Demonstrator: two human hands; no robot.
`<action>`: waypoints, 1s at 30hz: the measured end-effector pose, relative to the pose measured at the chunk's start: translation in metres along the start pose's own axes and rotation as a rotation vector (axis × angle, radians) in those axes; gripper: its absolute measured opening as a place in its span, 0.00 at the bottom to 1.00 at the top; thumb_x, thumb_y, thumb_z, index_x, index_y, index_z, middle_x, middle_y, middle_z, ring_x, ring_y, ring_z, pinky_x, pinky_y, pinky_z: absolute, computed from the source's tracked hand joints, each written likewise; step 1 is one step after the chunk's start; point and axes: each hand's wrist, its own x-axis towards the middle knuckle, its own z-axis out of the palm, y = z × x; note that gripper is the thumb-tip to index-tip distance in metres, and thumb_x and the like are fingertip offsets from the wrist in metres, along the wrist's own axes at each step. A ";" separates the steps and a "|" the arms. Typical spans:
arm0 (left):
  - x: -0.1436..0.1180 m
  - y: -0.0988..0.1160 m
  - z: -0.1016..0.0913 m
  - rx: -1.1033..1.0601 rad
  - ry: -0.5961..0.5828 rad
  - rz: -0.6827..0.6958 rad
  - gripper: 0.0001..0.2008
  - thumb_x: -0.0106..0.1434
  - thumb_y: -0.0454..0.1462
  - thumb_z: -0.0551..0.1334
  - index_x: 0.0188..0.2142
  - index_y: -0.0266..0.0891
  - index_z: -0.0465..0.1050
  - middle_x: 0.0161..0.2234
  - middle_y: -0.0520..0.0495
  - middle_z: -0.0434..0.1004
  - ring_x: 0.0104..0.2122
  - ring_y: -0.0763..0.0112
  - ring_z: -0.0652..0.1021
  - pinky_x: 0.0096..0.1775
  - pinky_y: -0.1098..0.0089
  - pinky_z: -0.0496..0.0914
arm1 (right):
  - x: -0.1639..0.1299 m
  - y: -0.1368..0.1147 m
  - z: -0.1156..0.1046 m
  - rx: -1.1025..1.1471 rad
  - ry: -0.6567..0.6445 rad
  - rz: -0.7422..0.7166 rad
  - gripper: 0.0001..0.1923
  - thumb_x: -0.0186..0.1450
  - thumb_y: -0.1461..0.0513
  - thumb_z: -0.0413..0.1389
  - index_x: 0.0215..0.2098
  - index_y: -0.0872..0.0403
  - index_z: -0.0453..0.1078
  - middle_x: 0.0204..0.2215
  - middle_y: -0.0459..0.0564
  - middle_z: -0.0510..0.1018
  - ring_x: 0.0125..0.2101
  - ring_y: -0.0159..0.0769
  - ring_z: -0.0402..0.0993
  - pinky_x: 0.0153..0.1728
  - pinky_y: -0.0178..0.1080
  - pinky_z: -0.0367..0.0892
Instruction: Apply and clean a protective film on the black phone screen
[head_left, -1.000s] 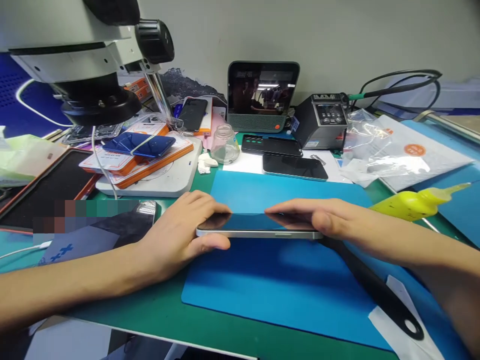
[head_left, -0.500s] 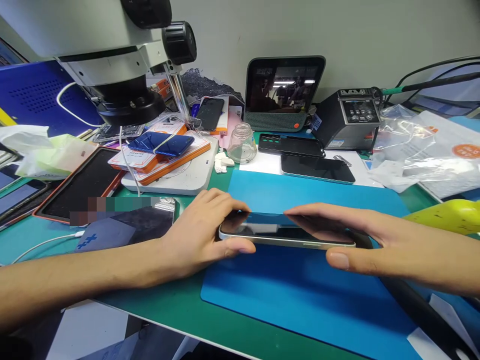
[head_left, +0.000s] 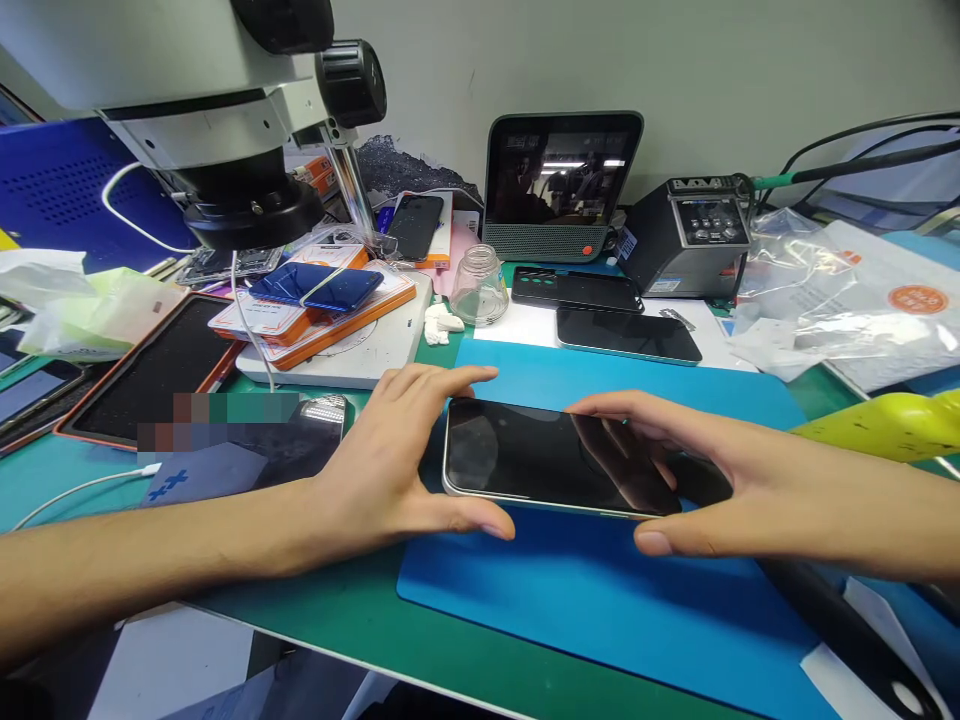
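Observation:
A smartphone (head_left: 540, 455) with a dark, glossy screen lies across the middle, over the blue mat, its screen tilted towards me. My right hand (head_left: 697, 480) grips its right end, fingers along the far edge and thumb at the near edge. At the left end, my left hand (head_left: 409, 460) is open, with thumb and index finger spread apart around the corner. Whether the left palm touches the phone I cannot tell. Reflections of the right fingers show in the screen.
A blue mat (head_left: 525, 600) covers the green bench. Behind it are another dark phone (head_left: 626, 335), a glass jar (head_left: 480, 285) and a smart display (head_left: 562, 185). A microscope (head_left: 240, 130) overhangs the left side; a yellow-green handle (head_left: 885, 425) lies at right.
The phone has tipped from nearly edge-on to showing its screen. My left fingers have spread and come away from its left end. My right hand has moved slightly left.

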 end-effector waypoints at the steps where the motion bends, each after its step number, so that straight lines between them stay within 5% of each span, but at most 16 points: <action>1: -0.001 -0.001 0.001 -0.008 0.021 0.007 0.54 0.60 0.77 0.59 0.72 0.47 0.65 0.57 0.40 0.81 0.57 0.49 0.79 0.61 0.52 0.71 | 0.001 -0.001 0.000 0.003 -0.002 0.000 0.47 0.61 0.51 0.77 0.75 0.32 0.66 0.48 0.49 0.88 0.41 0.52 0.89 0.38 0.42 0.84; 6: -0.004 -0.002 0.001 -0.041 0.039 0.062 0.54 0.59 0.74 0.65 0.75 0.52 0.60 0.59 0.41 0.78 0.58 0.50 0.79 0.63 0.52 0.71 | 0.004 -0.012 0.003 -0.022 -0.003 0.066 0.46 0.63 0.43 0.73 0.75 0.33 0.65 0.52 0.49 0.86 0.41 0.49 0.86 0.37 0.43 0.81; 10: -0.004 -0.001 0.000 -0.048 0.026 0.083 0.54 0.59 0.71 0.68 0.76 0.54 0.57 0.60 0.43 0.76 0.59 0.52 0.77 0.64 0.54 0.71 | 0.004 -0.019 0.004 -0.026 -0.011 0.106 0.46 0.63 0.39 0.71 0.75 0.35 0.63 0.44 0.46 0.85 0.38 0.46 0.83 0.36 0.42 0.78; 22: -0.003 0.000 0.000 -0.068 0.078 0.177 0.58 0.59 0.68 0.71 0.81 0.57 0.49 0.62 0.42 0.73 0.60 0.52 0.75 0.66 0.53 0.70 | 0.009 -0.025 0.011 -0.060 0.057 0.013 0.40 0.66 0.48 0.69 0.73 0.45 0.66 0.46 0.49 0.85 0.34 0.42 0.79 0.34 0.41 0.74; 30: -0.002 -0.007 0.001 -0.195 0.054 0.203 0.62 0.60 0.64 0.76 0.82 0.56 0.46 0.64 0.39 0.72 0.62 0.49 0.76 0.66 0.52 0.71 | 0.008 -0.022 0.013 -0.090 0.076 0.043 0.40 0.66 0.47 0.68 0.73 0.41 0.66 0.41 0.46 0.84 0.33 0.41 0.79 0.34 0.40 0.73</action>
